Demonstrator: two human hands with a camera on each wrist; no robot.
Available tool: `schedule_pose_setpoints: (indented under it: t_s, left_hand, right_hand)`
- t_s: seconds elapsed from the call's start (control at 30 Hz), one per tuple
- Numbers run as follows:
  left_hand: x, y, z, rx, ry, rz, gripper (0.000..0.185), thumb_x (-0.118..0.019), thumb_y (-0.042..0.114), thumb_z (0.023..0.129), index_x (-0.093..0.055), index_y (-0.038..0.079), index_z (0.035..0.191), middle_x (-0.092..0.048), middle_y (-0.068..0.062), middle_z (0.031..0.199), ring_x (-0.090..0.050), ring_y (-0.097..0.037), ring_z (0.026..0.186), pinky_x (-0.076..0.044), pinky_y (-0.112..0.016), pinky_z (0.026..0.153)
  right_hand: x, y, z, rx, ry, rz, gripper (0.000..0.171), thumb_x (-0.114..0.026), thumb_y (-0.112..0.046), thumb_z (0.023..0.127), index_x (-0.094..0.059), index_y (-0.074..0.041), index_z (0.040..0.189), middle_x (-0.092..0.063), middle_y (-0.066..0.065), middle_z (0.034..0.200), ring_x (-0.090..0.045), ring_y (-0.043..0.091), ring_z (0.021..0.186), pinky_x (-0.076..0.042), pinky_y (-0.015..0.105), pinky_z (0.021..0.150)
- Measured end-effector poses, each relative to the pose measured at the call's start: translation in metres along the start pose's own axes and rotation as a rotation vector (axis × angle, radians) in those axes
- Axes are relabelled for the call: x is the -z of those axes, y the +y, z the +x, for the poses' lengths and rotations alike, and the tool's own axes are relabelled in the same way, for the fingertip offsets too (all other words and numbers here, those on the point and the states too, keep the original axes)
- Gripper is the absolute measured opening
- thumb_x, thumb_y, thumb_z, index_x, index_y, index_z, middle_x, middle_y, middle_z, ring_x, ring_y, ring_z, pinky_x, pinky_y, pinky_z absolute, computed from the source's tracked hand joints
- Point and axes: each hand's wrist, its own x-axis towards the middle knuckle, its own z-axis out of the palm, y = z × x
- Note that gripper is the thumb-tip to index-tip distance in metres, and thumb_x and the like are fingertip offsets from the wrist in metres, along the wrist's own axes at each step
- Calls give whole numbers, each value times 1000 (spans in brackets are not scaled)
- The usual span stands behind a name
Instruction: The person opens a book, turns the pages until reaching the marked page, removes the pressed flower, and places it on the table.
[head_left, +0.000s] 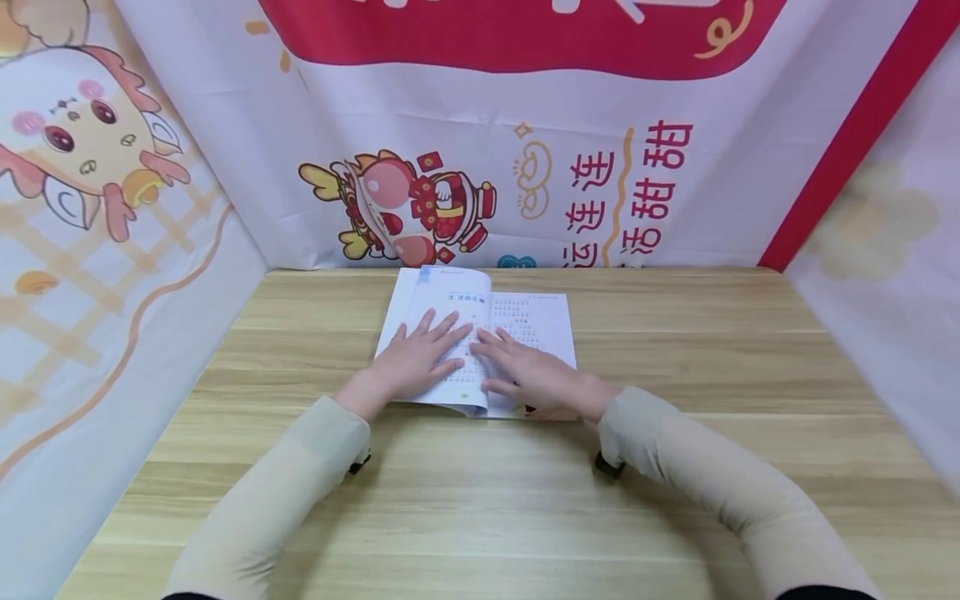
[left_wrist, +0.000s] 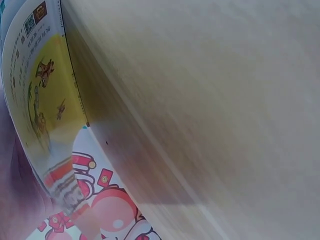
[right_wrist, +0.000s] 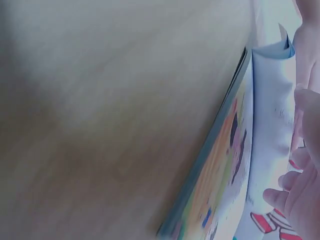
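Note:
An open book (head_left: 446, 287) with printed pages lies on the wooden table. On its left page rests my left hand (head_left: 416, 360), fingers spread and straight. My right hand (head_left: 532, 375) lies over the right page, its fingertips reaching to the fold beside the left hand's fingers. From the left wrist, a curved page (left_wrist: 50, 95) with a yellow picture shows along the left side. In the right wrist view, fingers of the right hand (right_wrist: 305, 195) are beside a bulging white page (right_wrist: 272, 125), above a page with a coloured picture (right_wrist: 225, 165).
The wooden table (head_left: 480, 500) runs back to a printed cloth (head_left: 450, 100) with cartoon figures and red lettering. Another patterned cloth (head_left: 90, 275) hangs at the left, and a pale one (head_left: 892, 333) at the right.

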Motion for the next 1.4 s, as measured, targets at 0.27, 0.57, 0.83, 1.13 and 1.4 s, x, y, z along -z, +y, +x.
schedule_pose_setpoints:
  t_s: [0.27,0.57,0.83,1.13,1.4]
  left_hand:
    - [0,-5,-6,21,0,-3,64,-36,55,108,-19,34,165,-8,-1,172,1,-37,156,-8,-70,118]
    - [1,-10,-10,20,6,-26,66,-37,58,107,-21,32,165,-6,-3,172,4,-37,156,-7,-67,119]
    - [1,-13,-11,25,0,-43,66,-37,57,107,-22,30,165,-7,-5,172,4,-38,156,-6,-67,120]
    - [1,-17,-13,35,3,-49,66,-38,57,107,-22,31,165,-7,-3,172,4,-36,156,-5,-66,120]
    - [-1,-18,-15,45,-12,-74,67,-37,58,107,-22,30,165,-6,-3,172,3,-36,156,-7,-65,120]
  right_hand:
    - [2,15,-10,6,-32,-68,68,-52,-42,108,-24,-17,165,-13,8,171,-10,35,155,-20,54,122]
    - [5,24,-26,-9,-54,-39,67,-54,-40,107,-28,-14,164,-19,10,170,-12,37,155,-19,56,122]
    - [4,38,-46,-38,-122,-12,69,-54,-49,105,-32,-18,163,-18,6,170,-11,33,155,-19,54,122]
    - [9,50,-60,-39,-180,-7,78,-62,-57,98,-35,-20,161,-16,4,170,-9,29,156,-20,54,122]
    - [8,61,-68,16,-185,-39,82,-66,-55,96,-37,-14,160,-17,4,170,-12,29,156,-20,49,123]
